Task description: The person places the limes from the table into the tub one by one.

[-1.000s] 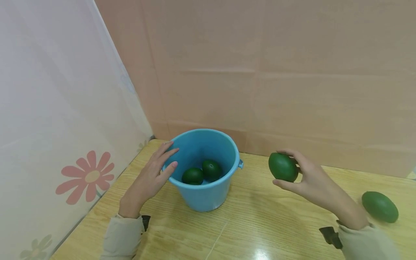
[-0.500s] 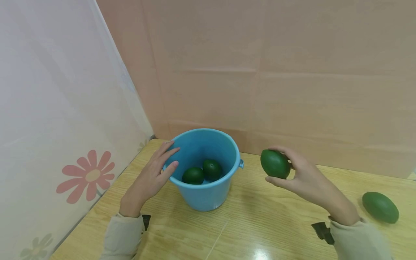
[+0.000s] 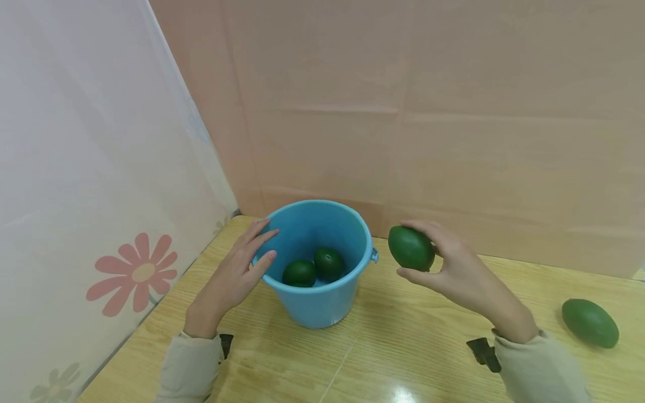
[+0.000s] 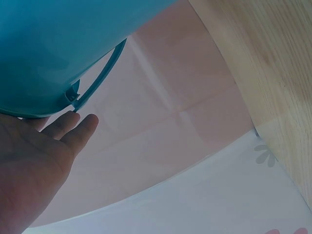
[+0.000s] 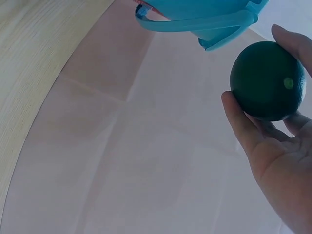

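A blue bucket [image 3: 316, 302] stands upright on the table, two dark green avocados [image 3: 328, 264] lying at its bottom. My left hand [image 3: 233, 273] rests at the bucket's left rim with fingers spread and fairly straight, fingertips reaching over the edge. In the left wrist view, that hand [image 4: 34, 165] is right against the bucket's wall [image 4: 44, 53]. To the right of the bucket, my right hand [image 3: 453, 268] holds another avocado [image 3: 411, 248] between thumb and fingers, above the table. The right wrist view has this avocado [image 5: 265, 80] end-on, showing a pale stem spot.
One more avocado [image 3: 589, 323] lies on the wooden table [image 3: 393, 347] at the far right. A pale cloth with printed flowers [image 3: 143, 273] hangs at the left, and a pinkish-brown sheet [image 3: 428, 140] backs the table. The bucket's handle [image 5: 200, 22] hangs on its far side.
My right hand has moved left toward the bucket, rising slightly in view, with the avocado in its grip. The left hand and the bucket have stayed in place.
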Available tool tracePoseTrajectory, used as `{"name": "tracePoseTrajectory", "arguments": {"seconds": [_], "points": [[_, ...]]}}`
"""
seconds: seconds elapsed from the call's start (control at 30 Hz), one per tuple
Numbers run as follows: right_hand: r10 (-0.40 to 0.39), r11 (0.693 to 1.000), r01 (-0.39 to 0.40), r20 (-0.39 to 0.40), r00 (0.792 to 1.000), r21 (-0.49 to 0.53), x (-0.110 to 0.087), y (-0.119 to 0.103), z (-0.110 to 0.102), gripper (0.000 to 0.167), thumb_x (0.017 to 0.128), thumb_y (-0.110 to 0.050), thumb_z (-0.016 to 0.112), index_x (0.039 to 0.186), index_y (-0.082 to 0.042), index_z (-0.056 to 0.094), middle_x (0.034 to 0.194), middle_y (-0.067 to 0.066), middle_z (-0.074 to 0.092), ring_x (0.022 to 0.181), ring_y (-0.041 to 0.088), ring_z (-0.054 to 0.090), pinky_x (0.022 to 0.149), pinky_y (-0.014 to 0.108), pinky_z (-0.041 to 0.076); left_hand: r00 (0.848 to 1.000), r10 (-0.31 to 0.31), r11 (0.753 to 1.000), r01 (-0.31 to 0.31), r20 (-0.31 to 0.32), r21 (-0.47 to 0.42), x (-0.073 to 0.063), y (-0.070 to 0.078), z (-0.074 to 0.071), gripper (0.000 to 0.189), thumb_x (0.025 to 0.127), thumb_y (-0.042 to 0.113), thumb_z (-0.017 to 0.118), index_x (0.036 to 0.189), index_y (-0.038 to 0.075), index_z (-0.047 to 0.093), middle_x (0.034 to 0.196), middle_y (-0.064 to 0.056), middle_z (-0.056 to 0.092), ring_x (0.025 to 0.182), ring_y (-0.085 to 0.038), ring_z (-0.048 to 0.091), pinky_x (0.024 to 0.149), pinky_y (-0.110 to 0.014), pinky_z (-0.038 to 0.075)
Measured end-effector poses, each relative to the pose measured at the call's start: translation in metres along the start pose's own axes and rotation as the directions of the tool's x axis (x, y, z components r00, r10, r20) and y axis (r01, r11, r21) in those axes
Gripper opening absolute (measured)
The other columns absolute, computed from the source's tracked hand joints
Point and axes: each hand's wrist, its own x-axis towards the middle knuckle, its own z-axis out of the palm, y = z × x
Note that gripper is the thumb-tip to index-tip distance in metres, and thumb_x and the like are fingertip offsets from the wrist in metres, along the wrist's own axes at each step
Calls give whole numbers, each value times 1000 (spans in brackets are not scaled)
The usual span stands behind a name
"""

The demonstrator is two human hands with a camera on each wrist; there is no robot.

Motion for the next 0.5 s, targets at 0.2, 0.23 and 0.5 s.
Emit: {"name": "tracePoseTrajectory", "arguments": {"seconds": [0.2, 0.23, 0.5], "points": [[-31, 998, 31, -1, 1000, 49, 8, -7, 5, 73, 76, -14, 86, 139, -11, 49, 130, 4, 59, 108, 20, 60, 85, 37, 58, 1000, -5, 1000, 5, 3, -2, -1, -1, 1, 52, 105, 40, 44, 150, 14, 43, 166, -3, 21, 156, -32, 9, 115, -69, 23], [-41, 997, 41, -2, 999, 63, 10, -8, 6, 73, 76, -13, 86, 139, -11, 49, 130, 4, 59, 108, 20, 61, 85, 39, 58, 1000, -5, 1000, 5, 3, -2, 0, -1, 1, 52, 105, 40, 44, 151, 14, 43, 166, -3, 20, 156, -32, 9, 115, -69, 23], [-44, 992, 44, -1, 999, 119, 20, -15, 12, 67, 78, -16, 85, 137, -15, 52, 126, 0, 61, 105, 13, 60, 86, 37, 57, 1000, -8, 1000, 8, 1, -1, 0, 0, 0, 52, 105, 40, 44, 151, 14, 43, 166, -3, 20, 156, -31, 8, 115, -68, 24]]}}
